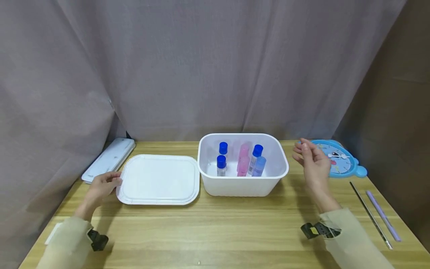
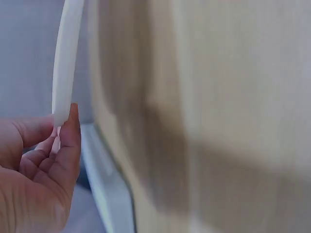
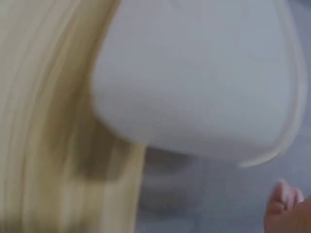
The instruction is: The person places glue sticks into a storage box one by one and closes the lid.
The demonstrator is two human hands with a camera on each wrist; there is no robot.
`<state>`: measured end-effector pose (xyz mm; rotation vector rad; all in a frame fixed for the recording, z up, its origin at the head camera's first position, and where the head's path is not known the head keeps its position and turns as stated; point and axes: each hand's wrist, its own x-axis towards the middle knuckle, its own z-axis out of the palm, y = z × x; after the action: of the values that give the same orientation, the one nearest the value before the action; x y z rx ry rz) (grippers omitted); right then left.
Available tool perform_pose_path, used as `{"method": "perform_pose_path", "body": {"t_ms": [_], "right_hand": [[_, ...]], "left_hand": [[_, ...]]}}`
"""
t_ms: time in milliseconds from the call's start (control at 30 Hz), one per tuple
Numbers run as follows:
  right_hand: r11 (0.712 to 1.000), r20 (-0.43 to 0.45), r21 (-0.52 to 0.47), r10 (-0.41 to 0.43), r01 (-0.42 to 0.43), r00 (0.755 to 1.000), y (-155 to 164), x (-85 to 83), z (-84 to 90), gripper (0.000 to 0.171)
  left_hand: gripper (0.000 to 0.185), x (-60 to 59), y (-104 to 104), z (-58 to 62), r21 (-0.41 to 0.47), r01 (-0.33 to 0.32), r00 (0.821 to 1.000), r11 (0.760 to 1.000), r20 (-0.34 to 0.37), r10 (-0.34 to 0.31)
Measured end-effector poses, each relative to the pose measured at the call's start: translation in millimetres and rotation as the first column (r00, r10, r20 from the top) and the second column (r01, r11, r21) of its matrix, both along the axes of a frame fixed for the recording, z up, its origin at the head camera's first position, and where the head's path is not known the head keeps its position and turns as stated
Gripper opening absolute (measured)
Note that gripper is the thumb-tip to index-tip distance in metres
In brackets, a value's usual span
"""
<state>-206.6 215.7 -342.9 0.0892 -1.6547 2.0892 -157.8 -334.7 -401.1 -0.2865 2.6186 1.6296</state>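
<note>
My left hand [image 1: 102,186] pinches the left edge of a white rounded-rectangular lid [image 1: 160,179] between thumb and fingers. In the left wrist view the lid [image 2: 67,63] appears edge-on, raised over the wooden table with its shadow below. Right of it stands an uncovered white plastic bin [image 1: 240,186]. Inside are bottles with dark blue caps [image 1: 221,161], pink bottles [image 1: 243,164] and a light blue one [image 1: 259,166]. My right hand [image 1: 314,160] hovers right of the bin, fingers loosely bent and holding nothing. The right wrist view shows the bin's side wall [image 3: 194,82] close by.
Behind my right hand lies a blue cartoon-faced clock [image 1: 339,158]. A dark thin stick [image 1: 371,215] and a purple pen [image 1: 383,216] lie at the right edge. A white flat case [image 1: 109,158] sits at the back left, and a grey curtain [image 1: 215,67] hangs behind the table.
</note>
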Motion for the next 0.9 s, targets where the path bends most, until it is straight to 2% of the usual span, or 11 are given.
{"method": "perform_pose_path", "body": {"t_ms": [67,133,200,267,333,433,467,567,667,767,900], "right_hand": [[0.996,-0.078,-0.080,-0.045,0.039,0.996,-8,8.1,9.0,0.029],[0.997,-0.119,-0.083,-0.014,0.004,0.993,-17,16.0,16.0,0.027],[0.994,-0.099,-0.048,0.090,-0.095,0.991,-30,24.5,20.9,0.029],[0.963,-0.089,0.002,0.267,-0.268,0.959,-41,19.9,7.1,0.031],[0.907,-0.001,0.116,0.409,-0.406,0.913,-59,27.3,6.5,0.034],[0.777,0.143,0.216,0.574,-0.592,0.806,-90,35.8,4.7,0.041],[0.749,0.222,0.248,0.574,-0.615,0.789,-106,50.6,19.5,0.041],[0.648,0.337,0.211,0.654,-0.732,0.677,-133,54.8,18.4,0.043],[0.608,0.397,0.147,0.686,-0.780,0.610,-152,56.6,17.6,0.044],[0.608,0.415,0.149,0.677,-0.780,0.608,-162,57.2,17.6,0.039],[0.656,0.394,0.166,0.640,-0.736,0.659,-164,58.3,20.2,0.029]], "left_hand": [[0.045,4.1,-8,7.4,0.011,-0.007,1.000,1.000,-0.001,0.007],[0.047,7.6,-17,15.5,0.015,-0.010,1.000,1.000,-0.008,0.010],[0.050,9.0,-29,20.6,0.017,-0.005,1.000,1.000,-0.022,0.005],[0.047,5.5,-44,17.7,0.063,-0.014,0.999,0.998,-0.050,0.017],[0.043,0.1,-60,11.6,0.124,-0.019,0.996,0.992,-0.079,0.029],[0.033,-7.2,-77,4.3,0.198,0.010,0.989,0.980,-0.144,0.019],[0.033,-6.4,-75,7.0,0.207,0.018,0.987,0.978,-0.157,0.015],[0.032,0.0,-61,21.5,0.210,0.066,0.980,0.976,-0.197,-0.024],[0.026,11.5,-36,44.1,0.211,0.072,0.979,0.975,-0.200,-0.030],[0.018,20.6,-16,63.0,0.225,0.090,0.976,0.970,-0.213,-0.041],[0.019,26.2,0,77.2,0.297,0.126,0.961,0.947,-0.275,-0.041]]}}
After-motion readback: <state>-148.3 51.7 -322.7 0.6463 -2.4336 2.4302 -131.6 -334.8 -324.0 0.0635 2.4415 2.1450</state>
